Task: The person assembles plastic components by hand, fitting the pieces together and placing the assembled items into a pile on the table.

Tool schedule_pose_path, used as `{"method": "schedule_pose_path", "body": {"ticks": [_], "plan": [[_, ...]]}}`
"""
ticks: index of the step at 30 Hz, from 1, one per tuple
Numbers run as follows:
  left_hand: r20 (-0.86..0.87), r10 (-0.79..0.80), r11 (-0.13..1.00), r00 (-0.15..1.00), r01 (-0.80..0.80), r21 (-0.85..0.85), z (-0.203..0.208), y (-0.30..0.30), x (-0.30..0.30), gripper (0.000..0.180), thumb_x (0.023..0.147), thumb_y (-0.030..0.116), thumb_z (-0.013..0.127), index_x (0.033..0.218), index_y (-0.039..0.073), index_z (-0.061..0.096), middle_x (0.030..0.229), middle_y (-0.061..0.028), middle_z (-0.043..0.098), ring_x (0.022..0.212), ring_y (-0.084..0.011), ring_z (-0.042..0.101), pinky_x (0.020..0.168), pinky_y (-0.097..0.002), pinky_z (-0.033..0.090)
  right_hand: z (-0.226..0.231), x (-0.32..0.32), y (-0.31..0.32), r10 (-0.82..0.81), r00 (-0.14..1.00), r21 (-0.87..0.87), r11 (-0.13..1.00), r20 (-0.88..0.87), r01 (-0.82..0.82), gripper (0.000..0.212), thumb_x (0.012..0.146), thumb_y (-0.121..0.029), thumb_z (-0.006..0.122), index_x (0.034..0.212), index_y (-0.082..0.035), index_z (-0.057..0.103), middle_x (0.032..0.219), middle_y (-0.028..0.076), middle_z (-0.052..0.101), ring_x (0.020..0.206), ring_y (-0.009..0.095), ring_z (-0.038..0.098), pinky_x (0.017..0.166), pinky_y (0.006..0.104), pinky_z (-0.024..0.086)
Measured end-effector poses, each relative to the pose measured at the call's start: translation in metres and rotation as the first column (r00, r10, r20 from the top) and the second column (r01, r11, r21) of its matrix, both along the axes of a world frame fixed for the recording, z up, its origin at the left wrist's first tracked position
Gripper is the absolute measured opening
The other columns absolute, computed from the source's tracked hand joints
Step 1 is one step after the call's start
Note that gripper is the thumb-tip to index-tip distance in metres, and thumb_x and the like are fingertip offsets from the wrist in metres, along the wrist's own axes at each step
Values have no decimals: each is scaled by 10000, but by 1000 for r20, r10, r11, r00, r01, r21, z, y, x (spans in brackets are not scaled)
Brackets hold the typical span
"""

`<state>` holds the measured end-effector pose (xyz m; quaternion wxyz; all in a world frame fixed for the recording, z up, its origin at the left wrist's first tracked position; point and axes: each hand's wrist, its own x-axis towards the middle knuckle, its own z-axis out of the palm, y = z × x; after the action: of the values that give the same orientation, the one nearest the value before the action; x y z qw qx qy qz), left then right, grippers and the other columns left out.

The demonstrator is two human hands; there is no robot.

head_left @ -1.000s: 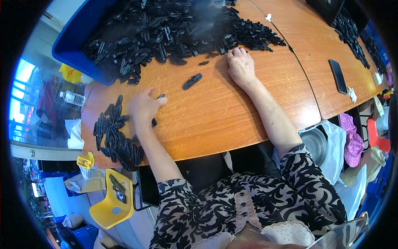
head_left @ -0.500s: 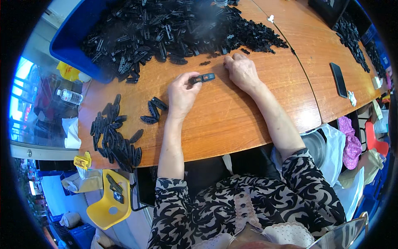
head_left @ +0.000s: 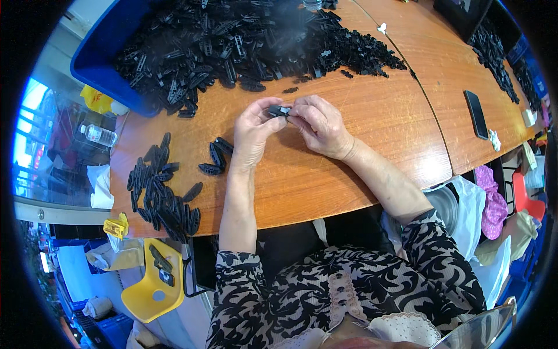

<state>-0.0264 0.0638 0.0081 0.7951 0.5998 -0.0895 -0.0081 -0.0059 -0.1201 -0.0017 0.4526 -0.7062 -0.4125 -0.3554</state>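
My left hand (head_left: 251, 135) grips an oblong black plastic piece (head_left: 276, 110) between thumb and fingers, above the table. My right hand (head_left: 325, 129) is closed at the right end of that piece, fingertips pinched; whether a small part is between them is hidden. Beyond my hands lies a big heap of similar long black pieces (head_left: 203, 49), merging on the right into a heap of small black parts (head_left: 360, 52). Left of my left forearm lie several long pieces (head_left: 215, 157) in a small group. Farther left is a looser pile of them (head_left: 154, 189).
A blue bin (head_left: 90, 72) lies behind the heap at the far left. On the wooden table (head_left: 325, 186), a black phone (head_left: 476, 114) lies at the right, beside more black pieces (head_left: 494, 58). A yellow chair (head_left: 142, 299) stands below the left edge, near a plastic bottle (head_left: 99, 135).
My right hand has come back from the edge of the small-parts heap to the piece in my left hand. The left hand has stayed almost in place, still gripping it.
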Motion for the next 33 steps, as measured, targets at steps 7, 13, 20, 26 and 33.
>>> {"method": "schedule_pose_path", "body": {"ticks": [7,13,20,26,33], "plan": [[-35,-117,966,993,105,-238,-10,-5,0,352,932,23,644,1276,-31,592,1115,-86,674,989,-140,646,903,-282,522,6,-6,1,-26,1000,26,999,8,26,236,757,38,715,961,-19,609,916,146,617,819,332,633,687,401,538],[-192,-169,958,967,115,-263,4,-8,-4,333,1033,230,537,1234,-34,577,902,-34,630,650,-93,556,536,-203,442,5,-1,-2,15,984,114,993,-179,6,189,779,33,709,943,-28,637,947,139,640,870,319,635,749,388,529],[-298,-190,976,936,149,-156,-7,-4,-2,260,1060,236,455,1032,18,592,716,-14,547,421,-46,400,358,-180,273,14,-2,1,190,963,12,982,-192,-191,104,809,19,704,851,-72,674,937,56,689,944,283,620,841,379,496],[-313,-228,973,922,205,-105,-5,0,-3,252,1052,266,488,1028,36,587,678,16,531,406,-30,389,356,-169,265,12,6,-5,172,973,-55,982,-152,-182,181,707,28,741,831,-83,671,937,48,690,931,286,605,815,375,501],[-282,-328,944,901,307,-120,-7,-2,-2,310,1022,317,570,1027,9,605,743,-23,590,456,-27,422,378,-159,272,2,17,-14,101,982,-61,992,-161,-112,255,684,58,711,890,-91,701,980,63,704,929,294,641,797,387,532]]}}
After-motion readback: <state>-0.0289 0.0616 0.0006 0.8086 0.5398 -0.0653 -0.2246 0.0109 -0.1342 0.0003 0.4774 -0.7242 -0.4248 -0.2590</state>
